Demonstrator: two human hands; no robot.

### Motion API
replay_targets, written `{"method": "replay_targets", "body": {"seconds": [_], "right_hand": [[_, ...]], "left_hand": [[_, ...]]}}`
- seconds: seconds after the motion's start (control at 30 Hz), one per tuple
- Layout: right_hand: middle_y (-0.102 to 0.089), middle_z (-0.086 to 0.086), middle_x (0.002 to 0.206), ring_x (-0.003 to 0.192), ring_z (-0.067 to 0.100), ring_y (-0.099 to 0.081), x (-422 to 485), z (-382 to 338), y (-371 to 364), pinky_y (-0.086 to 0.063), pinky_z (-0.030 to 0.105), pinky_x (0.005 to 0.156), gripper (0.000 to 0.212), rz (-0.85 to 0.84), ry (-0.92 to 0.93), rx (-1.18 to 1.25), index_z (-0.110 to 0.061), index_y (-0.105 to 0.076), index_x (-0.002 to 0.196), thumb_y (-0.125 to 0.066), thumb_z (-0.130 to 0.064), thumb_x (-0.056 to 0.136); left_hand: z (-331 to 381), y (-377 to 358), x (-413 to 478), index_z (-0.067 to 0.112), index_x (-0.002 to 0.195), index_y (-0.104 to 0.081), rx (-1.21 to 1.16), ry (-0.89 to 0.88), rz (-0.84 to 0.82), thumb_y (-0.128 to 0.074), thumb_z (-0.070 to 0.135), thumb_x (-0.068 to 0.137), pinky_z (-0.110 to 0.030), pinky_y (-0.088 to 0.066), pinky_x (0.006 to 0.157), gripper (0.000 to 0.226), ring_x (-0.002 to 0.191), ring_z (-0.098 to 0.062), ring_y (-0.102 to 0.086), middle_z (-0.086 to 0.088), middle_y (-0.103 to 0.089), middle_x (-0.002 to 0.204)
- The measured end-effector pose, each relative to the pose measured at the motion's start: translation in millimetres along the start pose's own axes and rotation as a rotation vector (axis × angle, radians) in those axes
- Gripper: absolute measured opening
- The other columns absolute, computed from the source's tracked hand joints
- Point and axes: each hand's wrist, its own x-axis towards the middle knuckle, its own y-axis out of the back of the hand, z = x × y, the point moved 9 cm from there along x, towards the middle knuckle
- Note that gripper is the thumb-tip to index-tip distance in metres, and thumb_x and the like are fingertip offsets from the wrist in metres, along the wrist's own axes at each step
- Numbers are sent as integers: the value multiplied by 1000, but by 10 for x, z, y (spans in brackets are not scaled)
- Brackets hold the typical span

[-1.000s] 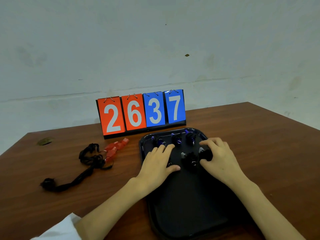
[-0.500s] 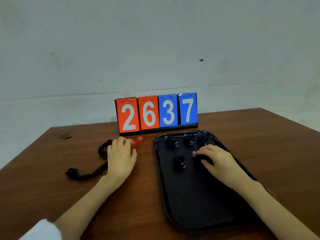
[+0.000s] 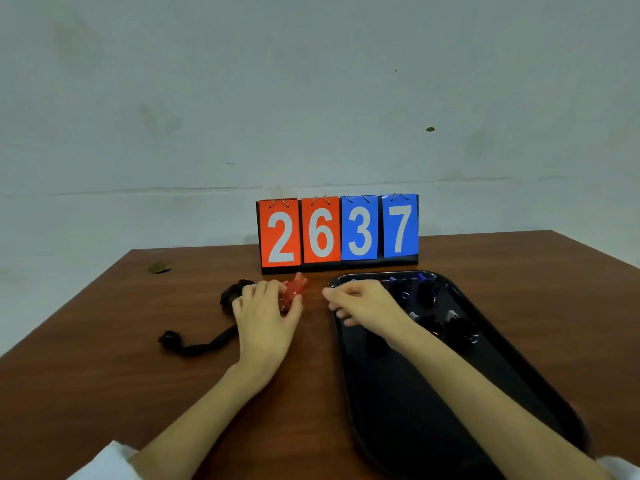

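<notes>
My left hand (image 3: 266, 317) lies over a bunch of red whistles (image 3: 295, 288) on the brown table, fingers curled over them and thumb against their right side. A black lanyard cord (image 3: 204, 344) trails from under that hand to the left. My right hand (image 3: 363, 303) hovers over the far left corner of the black tray (image 3: 398, 417), fingers loosely curled and pointing left toward the red whistles; I see nothing in it. Several black and blue whistles (image 3: 427, 294) lie at the tray's far end.
A flip scoreboard (image 3: 337, 233) reading 2637 stands at the back of the table against the wall. A small brown scrap (image 3: 160, 267) lies at the far left. The table's right edge runs close behind the tray.
My right hand has left the black whistle in the tray and moved left to the tray's corner. My left hand has closed further over the red whistles.
</notes>
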Motion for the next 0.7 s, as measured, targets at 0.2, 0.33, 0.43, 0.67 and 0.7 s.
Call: {"method": "replay_targets", "body": {"seconds": [0.2,0.33,0.43,0.67,0.7], "right_hand": [[-69,-3,97,95,12,-63,-34,62,-216,-53,30,83,15,-17,-72,329,-20,-68,96,-66,-26,83],[-70,0,101,98,13,-64,-39,34,44,-52,30,86,22,100,-39,578,-16,-64,105,-62,-26,86],[-72,4,100,96,15,-67,-45,-60,289,-52,33,89,28,137,20,690,-11,-63,110,-59,-27,87],[-73,1,98,93,12,-68,-137,-71,224,-54,34,88,24,-14,51,428,-16,-67,104,-66,-19,81],[-72,1,99,93,12,-68,-138,-60,265,-54,33,87,22,30,55,452,-16,-67,104,-66,-19,81]], "left_hand": [[498,132,-298,22,112,-58,-306,-200,27,-68,18,83,-16,-41,85,31,92,6,-48,17,-54,101],[347,-91,-255,31,116,-46,-478,1,-182,-62,10,86,-16,-49,67,40,74,-1,-58,11,-58,81],[253,-154,-230,27,110,-54,-522,67,-241,-61,9,85,-16,-44,66,32,74,-6,-55,6,-56,81],[486,-187,-234,27,77,-61,-642,-62,-379,-70,24,80,-19,-41,90,10,102,-2,-50,9,-54,103],[463,-203,-220,18,72,-60,-678,-40,-397,-66,18,83,-25,-44,86,13,91,-7,-55,4,-59,92]]}}
